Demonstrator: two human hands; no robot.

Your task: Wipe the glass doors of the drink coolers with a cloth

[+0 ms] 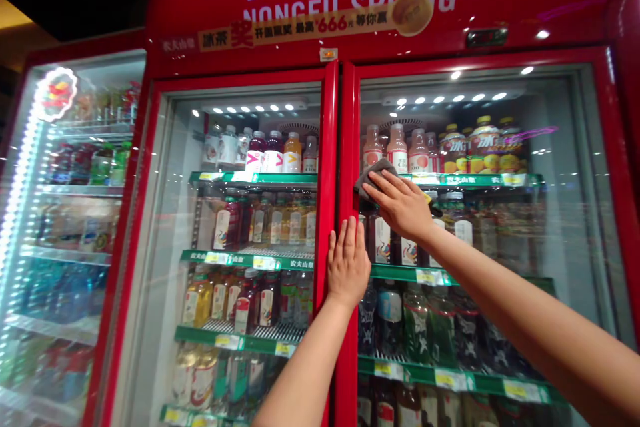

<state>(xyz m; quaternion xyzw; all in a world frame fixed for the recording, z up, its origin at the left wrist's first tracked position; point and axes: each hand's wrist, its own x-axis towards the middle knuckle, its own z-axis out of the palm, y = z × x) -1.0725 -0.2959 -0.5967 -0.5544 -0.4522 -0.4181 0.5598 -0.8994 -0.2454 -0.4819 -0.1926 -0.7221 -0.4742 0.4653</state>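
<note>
My right hand (403, 206) presses a dark grey cloth (376, 177) against the right glass door of a red drinks fridge (173, 27). The cloth lies bunched under my fingers, by the inner edge of that door's frame. Lower and to the left, my left hand (349, 260) lies flat with its fingers stretched upward. It rests on the red door frames (327, 147) where the two doors meet, and holds nothing. Behind the right glass, pink bottles (397, 147) stand close to the cloth.
Green-edged shelves (250, 177) full of bottles line the inside behind both glass doors. A second lit drinks cabinet (40, 214) stands at the left. Above the doors run a promotional strip (310, 27) and a small dark display (486, 37).
</note>
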